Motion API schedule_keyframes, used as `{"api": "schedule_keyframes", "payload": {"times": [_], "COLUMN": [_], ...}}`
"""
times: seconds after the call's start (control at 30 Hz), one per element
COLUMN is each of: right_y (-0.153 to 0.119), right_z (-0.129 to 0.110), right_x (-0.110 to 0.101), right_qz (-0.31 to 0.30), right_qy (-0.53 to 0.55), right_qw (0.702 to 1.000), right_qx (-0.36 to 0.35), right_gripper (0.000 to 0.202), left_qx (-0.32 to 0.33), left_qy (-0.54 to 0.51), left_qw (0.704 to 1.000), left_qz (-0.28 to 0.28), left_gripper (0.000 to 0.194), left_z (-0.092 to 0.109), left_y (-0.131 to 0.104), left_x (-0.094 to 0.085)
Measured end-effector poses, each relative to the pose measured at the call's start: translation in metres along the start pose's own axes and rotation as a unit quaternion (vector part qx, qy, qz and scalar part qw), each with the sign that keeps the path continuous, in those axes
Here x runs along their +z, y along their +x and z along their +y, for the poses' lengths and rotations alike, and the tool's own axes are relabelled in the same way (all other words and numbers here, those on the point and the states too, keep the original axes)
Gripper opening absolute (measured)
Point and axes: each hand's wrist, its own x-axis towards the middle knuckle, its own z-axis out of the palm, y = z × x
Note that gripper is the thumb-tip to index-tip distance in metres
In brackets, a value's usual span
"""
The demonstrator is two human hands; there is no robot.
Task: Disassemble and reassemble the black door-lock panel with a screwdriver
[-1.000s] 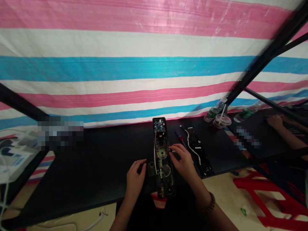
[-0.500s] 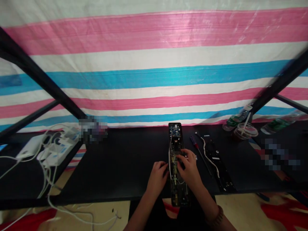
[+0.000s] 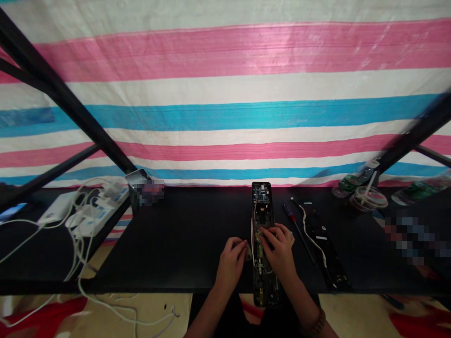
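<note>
On worktop [image 3: 183, 244]: open lock body [image 3: 263, 234]; right hand [image 3: 280, 249] covers its middle, left hand [image 3: 231, 263] alongside, grip unclear on both. Screwdriver [image 3: 298, 230], cover plate [image 3: 326, 249] right.

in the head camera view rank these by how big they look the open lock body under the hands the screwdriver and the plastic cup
1. Open lock body, clearly the longest.
2. Screwdriver and plastic cup: too close to rank; the screwdriver is longer but thin, the cup wider and farther away.

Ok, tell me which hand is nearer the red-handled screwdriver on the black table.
Right. The right hand rests on the opened long black device, just left of the red-handled screwdriver; the left hand sits beyond the device, farther away.
</note>
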Motion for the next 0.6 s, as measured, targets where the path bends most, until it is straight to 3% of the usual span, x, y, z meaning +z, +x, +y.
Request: {"api": "schedule_keyframes", "payload": {"times": [0.4,0.6], "right_y": [0.005,0.004], "right_z": [0.0,-0.003], "right_x": [-0.005,-0.01], "right_qz": [-0.053,-0.048], "right_qy": [-0.006,0.014], "right_qw": [0.999,0.999], "right_qx": [-0.009,-0.006], "right_gripper": [0.017,0.028], "left_qx": [-0.082,-0.128], "left_qy": [-0.085,-0.203], "left_qw": [0.989,0.969], "left_qz": [0.088,0.054], "left_gripper": [0.021,0.019], "left_z": [0.034,0.056], "left_y": [0.012,0.021], "left_x": [-0.015,-0.011]}}
